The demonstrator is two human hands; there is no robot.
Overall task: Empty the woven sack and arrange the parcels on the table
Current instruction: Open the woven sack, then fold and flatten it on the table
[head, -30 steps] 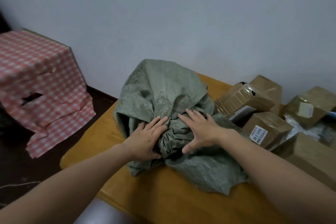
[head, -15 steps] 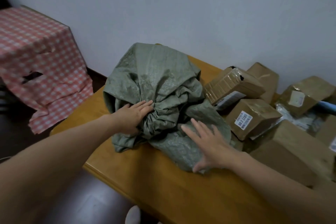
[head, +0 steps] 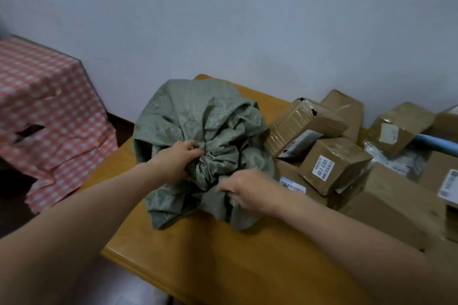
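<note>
A crumpled grey-green woven sack (head: 198, 116) lies in a heap on the left part of the wooden table (head: 223, 250). My left hand (head: 176, 160) pinches a bunched fold at the sack's middle. My right hand (head: 247, 189) grips the sack's loose cloth at its near right side. Several brown taped cardboard parcels are piled to the right of the sack; one with a white label (head: 334, 163) sits closest, and another long one (head: 302, 119) leans behind it. Whether anything is inside the sack is hidden.
A box or stand under a red-and-white checked cloth (head: 47, 111) stands on the floor at the left, apart from the table. A plain wall runs behind. More parcels (head: 401, 124) and a clear plastic packet (head: 396, 161) fill the table's right end.
Both hands lay flat and open on the sack a second ago. Now each has closed on the cloth, the right hand having come back from the sack's near edge.
</note>
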